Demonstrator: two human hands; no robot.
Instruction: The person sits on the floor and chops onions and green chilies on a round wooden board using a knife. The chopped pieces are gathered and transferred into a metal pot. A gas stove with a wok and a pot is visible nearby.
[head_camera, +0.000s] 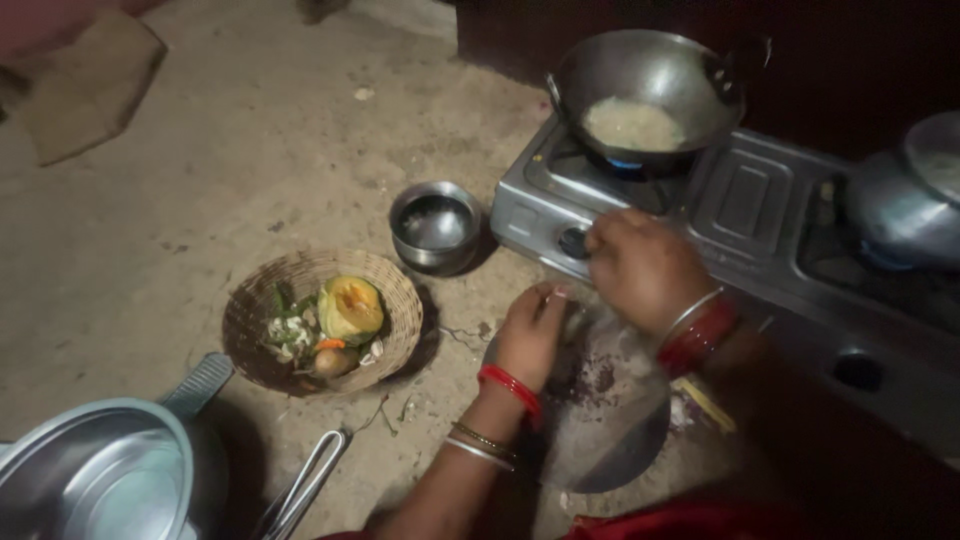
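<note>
My left hand, with red and metal bangles on the wrist, rests its fingers on the rim of a round steel plate lying on the floor; dark specks lie on the plate. My right hand, also in red bangles, hovers over the plate's far edge with fingers bunched, close to the front knob of a steel two-burner gas stove. Whether it pinches anything is not visible. On the left burner a flame burns under a steel wok holding pale food.
A small steel bowl stands left of the stove. A woven basket holds a cut pumpkin piece, an onion and scraps. A steel pan and tongs lie at the lower left. A pot sits on the right burner.
</note>
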